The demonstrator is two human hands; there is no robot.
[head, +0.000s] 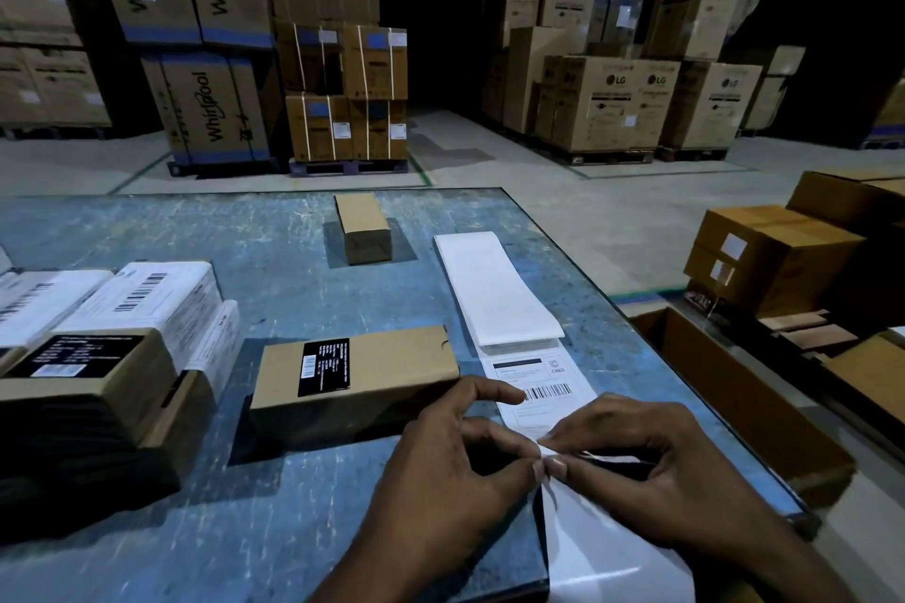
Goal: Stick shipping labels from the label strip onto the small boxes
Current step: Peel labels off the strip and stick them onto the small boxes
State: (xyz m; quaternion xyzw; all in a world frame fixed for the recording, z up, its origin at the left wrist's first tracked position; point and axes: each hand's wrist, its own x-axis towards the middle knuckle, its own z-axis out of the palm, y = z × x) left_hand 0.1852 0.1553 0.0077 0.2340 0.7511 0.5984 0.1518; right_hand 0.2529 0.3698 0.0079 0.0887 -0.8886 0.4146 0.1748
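A white label strip (494,289) runs down the right side of the blue table (274,235), with a printed barcode label (543,389) at its near end. My left hand (455,460) and my right hand (651,460) meet at the label's near corner, thumbs and forefingers pinching the paper there. The strip's blank backing hangs over the table's front edge below my hands. A small brown box (357,379) with a black sticker lies just left of the label. Another small brown box (363,226) stands farther back.
Small boxes (122,343), several with white barcode labels, are stacked at the left. An open carton (734,387) sits on the floor right of the table, with more cartons (774,255) beyond. Pallets of large appliance boxes (607,103) fill the background.
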